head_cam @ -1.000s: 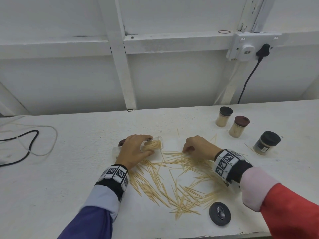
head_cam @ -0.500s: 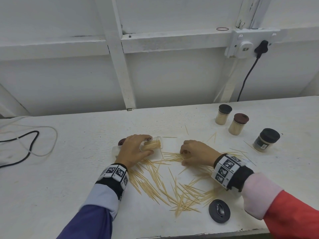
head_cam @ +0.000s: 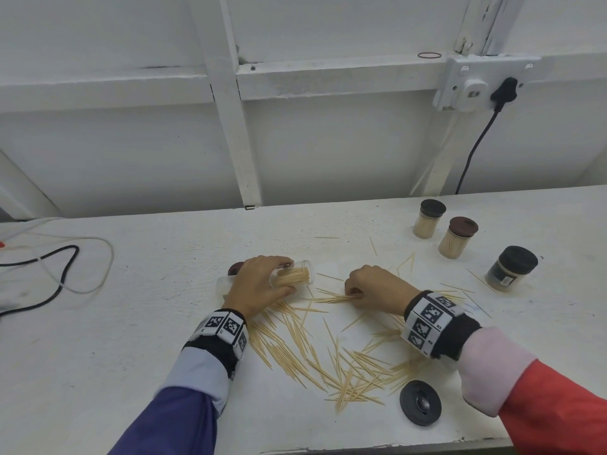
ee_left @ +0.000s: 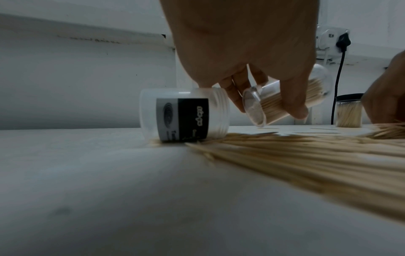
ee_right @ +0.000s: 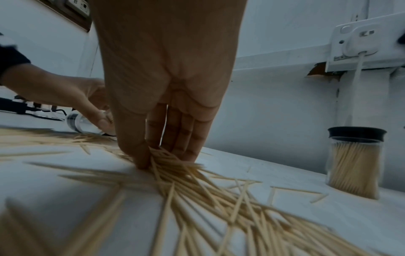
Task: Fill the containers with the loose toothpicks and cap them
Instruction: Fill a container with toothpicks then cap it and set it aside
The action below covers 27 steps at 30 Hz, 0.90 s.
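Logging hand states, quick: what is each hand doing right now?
Left hand: grips the tilted clear container, partly filled.
Right hand: pinches a bunch of loose toothpicks on the table.

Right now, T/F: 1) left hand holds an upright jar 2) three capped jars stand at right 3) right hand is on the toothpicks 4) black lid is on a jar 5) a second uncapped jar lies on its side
1) False. The left hand grips the jar tilted, mouth toward the right hand.
2) True: capped jars.
3) True. The right hand pinches a bundle of toothpicks.
4) False. The black lid lies loose on the table.
5) True: labelled jar.
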### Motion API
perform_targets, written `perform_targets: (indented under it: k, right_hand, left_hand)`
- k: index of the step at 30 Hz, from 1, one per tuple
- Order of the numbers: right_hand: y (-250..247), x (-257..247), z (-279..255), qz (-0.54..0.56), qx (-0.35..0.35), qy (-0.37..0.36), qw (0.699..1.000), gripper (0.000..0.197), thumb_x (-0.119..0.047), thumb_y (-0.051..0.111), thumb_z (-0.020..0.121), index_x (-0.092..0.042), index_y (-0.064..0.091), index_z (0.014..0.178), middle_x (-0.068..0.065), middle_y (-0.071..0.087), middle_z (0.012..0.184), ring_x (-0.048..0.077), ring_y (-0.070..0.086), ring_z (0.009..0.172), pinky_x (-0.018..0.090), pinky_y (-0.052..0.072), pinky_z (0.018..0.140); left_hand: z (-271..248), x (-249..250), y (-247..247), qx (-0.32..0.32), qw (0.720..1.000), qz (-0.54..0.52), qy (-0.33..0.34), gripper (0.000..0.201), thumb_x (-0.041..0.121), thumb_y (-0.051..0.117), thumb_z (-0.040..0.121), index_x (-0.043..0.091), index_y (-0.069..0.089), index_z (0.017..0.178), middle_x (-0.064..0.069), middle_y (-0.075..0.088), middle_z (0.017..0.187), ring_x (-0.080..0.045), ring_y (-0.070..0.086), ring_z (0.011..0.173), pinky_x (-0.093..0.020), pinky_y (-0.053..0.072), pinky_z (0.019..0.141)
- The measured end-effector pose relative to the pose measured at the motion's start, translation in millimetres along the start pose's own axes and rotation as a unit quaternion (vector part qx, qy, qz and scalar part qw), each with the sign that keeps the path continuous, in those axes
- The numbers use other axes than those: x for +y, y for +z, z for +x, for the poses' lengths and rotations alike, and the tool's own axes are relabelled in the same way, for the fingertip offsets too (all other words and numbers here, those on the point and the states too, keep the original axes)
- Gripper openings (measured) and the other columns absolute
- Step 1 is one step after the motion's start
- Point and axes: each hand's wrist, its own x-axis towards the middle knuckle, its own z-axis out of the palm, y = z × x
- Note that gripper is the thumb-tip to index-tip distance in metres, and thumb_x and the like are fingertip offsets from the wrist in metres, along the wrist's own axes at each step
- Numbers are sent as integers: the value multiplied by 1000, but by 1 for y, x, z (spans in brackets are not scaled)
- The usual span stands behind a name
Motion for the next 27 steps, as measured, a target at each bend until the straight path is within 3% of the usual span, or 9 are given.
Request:
perform_targets:
  k: [8, 12, 15, 19, 21, 24, 27]
  right_hand:
    - [-6, 4, 0, 39, 23, 6, 999, 14, -9, 55, 85, -12, 68, 83, 2, 66, 81, 21, 59, 75, 27, 41, 64]
    - [-14, 6, -1, 64, 35, 6, 997, 12, -17, 61, 89, -17, 72, 89, -10, 62, 76, 9, 56, 69, 17, 36, 57]
    - [-21, 9, 2, 145, 53, 3, 988, 7, -14, 67, 86, -15, 73, 82, -13, 66, 67, 5, 62, 64, 16, 43, 59]
    - [-32, 8, 6, 204, 79, 2, 976, 6, -10, 71, 84, -14, 74, 82, -13, 66, 63, -3, 60, 57, 8, 41, 57]
    - [-36, 4, 8, 191, 86, 7, 978, 6, -11, 70, 85, -15, 73, 81, -12, 65, 63, -2, 59, 57, 9, 40, 57]
    - [-40, -5, 12, 135, 84, 10, 987, 7, -14, 68, 87, -14, 74, 84, -10, 64, 68, 4, 59, 63, 19, 43, 62]
    - [-45, -21, 20, 43, 86, -8, 995, 12, -19, 62, 91, -15, 73, 90, -8, 63, 77, 9, 53, 70, 22, 36, 62]
  left_hand:
    - [0, 2, -1, -4, 1000, 1, -5, 54, 37, 79, 77, 22, 62, 125, 7, 65, 119, -13, 56, 109, -33, 37, 99]
    - [0, 4, -3, -4, 1000, 3, -3, 60, 49, 68, 72, 20, 62, 125, 7, 66, 118, -14, 58, 108, -31, 36, 97]
    - [0, 5, -4, -1, 1000, 1, -6, 61, 50, 66, 72, 20, 63, 124, 7, 67, 116, -14, 58, 107, -33, 37, 98]
    - [0, 3, -4, -4, 1000, 0, -9, 59, 48, 70, 73, 20, 62, 125, 7, 66, 117, -14, 58, 107, -37, 40, 100]
    - [0, 5, -4, 1, 1000, 1, -10, 56, 41, 77, 77, 20, 62, 126, 6, 66, 118, -14, 58, 109, -35, 38, 100]
    - [0, 6, -2, 1, 1000, -5, -8, 55, 38, 79, 77, 20, 62, 126, 7, 66, 117, -14, 57, 109, -35, 38, 101]
    - [-1, 7, -2, -2, 1000, -11, -5, 55, 39, 79, 77, 21, 61, 126, 10, 64, 116, -12, 56, 107, -36, 38, 101]
